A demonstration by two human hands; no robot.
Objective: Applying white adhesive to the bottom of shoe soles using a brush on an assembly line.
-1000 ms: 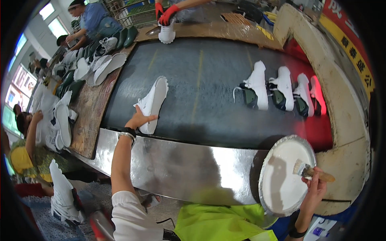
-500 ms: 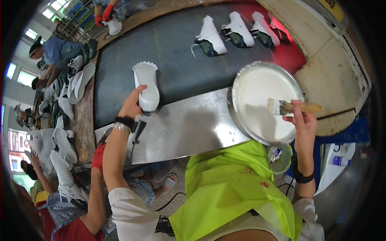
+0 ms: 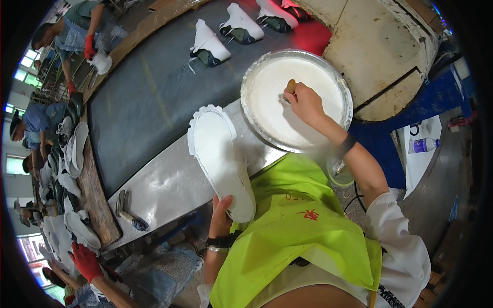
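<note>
While left fingers [image 3: 224,200] clasp shoe [image 3: 222,159], right arm [image 3: 367,172] angled inward, fingers [image 3: 300,95] round brush [image 3: 291,85]

Dark belt surface [image 3: 144,128]: bordered by a metal ledge [image 3: 169,179] along the near edge and a wooden board [image 3: 104,220] along the left. Red light [image 3: 312,41] covers the right end. Bright windows [image 3: 15,164] stand beyond the left edge.

The white shoe upper [image 3: 221,159] lay slanted, its pale underside turned up, a scalloped edge rimming its far end, its near end reaching past the edge of the metal counter [image 3: 164,177]. Near it, the round metal basin [image 3: 244,100], crusted white around the rim, held white liquid [image 3: 272,77]. The brown-handled brush [image 3: 291,86] stood tilted over it, bristles mostly hidden.
</note>
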